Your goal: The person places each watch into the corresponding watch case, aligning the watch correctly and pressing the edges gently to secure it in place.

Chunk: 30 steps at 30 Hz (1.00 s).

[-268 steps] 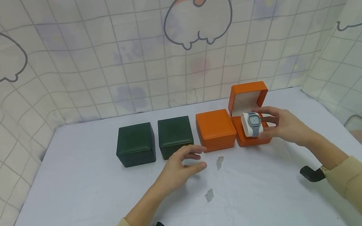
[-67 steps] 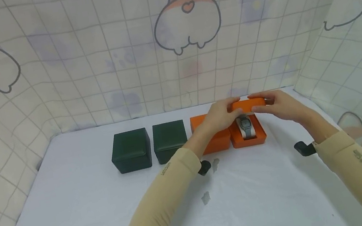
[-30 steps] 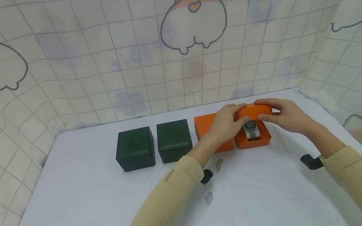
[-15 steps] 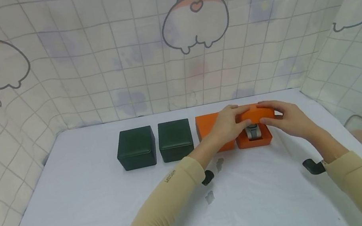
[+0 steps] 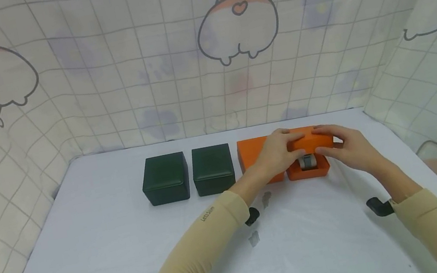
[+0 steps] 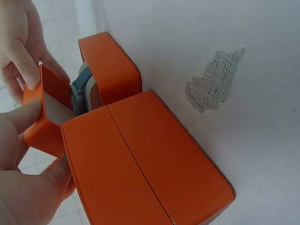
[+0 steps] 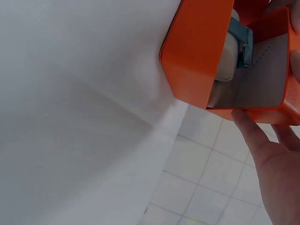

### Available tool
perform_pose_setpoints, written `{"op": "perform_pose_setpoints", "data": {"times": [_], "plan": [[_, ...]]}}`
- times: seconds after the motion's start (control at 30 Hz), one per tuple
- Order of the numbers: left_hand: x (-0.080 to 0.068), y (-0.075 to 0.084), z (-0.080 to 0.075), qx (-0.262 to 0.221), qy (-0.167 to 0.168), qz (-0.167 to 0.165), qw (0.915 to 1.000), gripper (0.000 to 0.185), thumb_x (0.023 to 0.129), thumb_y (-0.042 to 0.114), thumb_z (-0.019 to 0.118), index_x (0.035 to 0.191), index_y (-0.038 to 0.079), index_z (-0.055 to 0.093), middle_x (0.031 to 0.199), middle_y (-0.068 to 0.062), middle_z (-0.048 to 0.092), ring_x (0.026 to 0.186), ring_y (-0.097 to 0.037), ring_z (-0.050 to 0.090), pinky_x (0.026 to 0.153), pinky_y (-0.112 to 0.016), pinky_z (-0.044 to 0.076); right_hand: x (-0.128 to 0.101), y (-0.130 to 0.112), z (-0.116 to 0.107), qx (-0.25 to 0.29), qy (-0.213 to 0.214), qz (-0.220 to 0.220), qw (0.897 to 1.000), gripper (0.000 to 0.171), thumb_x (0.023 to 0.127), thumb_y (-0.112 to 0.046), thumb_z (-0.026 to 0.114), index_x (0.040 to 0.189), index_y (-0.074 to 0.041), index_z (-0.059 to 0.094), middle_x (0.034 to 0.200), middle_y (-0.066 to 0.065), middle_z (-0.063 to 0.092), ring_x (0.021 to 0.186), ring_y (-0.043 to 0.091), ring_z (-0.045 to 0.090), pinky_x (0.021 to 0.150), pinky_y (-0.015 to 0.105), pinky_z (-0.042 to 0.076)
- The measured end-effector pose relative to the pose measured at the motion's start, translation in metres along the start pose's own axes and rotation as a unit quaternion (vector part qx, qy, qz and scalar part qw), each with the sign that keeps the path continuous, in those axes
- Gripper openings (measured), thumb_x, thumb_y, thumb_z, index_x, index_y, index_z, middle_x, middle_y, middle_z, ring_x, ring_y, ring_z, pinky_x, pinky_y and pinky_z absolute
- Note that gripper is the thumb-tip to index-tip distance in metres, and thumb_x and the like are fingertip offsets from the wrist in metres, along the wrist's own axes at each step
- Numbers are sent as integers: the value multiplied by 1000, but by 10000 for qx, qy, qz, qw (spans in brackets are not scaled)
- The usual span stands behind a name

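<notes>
An orange watch box [image 5: 309,173] stands at the right end of a row of boxes, its hinged lid [image 5: 310,141] tilted partway down over the base. From the left, my left hand [image 5: 275,152] grips the lid between thumb and fingers. My right hand [image 5: 351,148] holds the lid's right side the same way. Inside sits a watch [image 6: 80,91] with a grey-blue strap, wrapped round a pale cushion [image 7: 228,58]; the lid hides its dial in the head view. The lid's lining [image 7: 262,79] is white.
A closed orange box [image 5: 249,150] stands just left of the open one, partly behind my left hand. Two dark green boxes [image 5: 165,179] [image 5: 213,170] continue the row leftward. All stand on a white-covered table [image 5: 103,254] with grey patches, before a patterned curtain [image 5: 171,66].
Earlier the lid stood upright, with my right hand at the watch and my left hand over the table. Now both hands hold the lid, which has swung forward and down, covering more of the watch.
</notes>
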<state>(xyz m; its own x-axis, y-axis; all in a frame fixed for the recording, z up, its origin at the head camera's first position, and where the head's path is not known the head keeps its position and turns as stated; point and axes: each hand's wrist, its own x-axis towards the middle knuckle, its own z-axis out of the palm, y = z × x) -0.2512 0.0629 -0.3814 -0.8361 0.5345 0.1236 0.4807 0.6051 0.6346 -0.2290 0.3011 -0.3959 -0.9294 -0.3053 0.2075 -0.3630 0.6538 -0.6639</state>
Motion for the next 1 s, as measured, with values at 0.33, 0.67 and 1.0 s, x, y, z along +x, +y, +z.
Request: {"op": "perform_pose_setpoints", "data": {"times": [0.33,0.67,1.0], "plan": [[3,5,12,193,-77,-90,9997,52,96,28,76,146,23,61,153,-8,47,133,-23,52,109,-32,45,-9,9,1,50,121,83,9999,51,94,-19,78,141,-10,61,153,15,49,137,42,46,98,49,47],[2,9,19,915,-105,67,9957,52,96,29,75,145,23,61,155,-8,46,133,-24,53,109,-31,44,-12,13,7,130,290,87,9995,50,89,-11,82,135,-6,65,150,15,51,138,42,45,97,48,47],[0,12,24,1698,-236,293,9848,51,98,29,73,147,24,58,155,-9,45,135,-26,51,112,-32,42,-15,17,11,-48,429,3,9991,50,85,-8,85,131,-4,66,149,17,51,138,44,44,96,57,48]]}}
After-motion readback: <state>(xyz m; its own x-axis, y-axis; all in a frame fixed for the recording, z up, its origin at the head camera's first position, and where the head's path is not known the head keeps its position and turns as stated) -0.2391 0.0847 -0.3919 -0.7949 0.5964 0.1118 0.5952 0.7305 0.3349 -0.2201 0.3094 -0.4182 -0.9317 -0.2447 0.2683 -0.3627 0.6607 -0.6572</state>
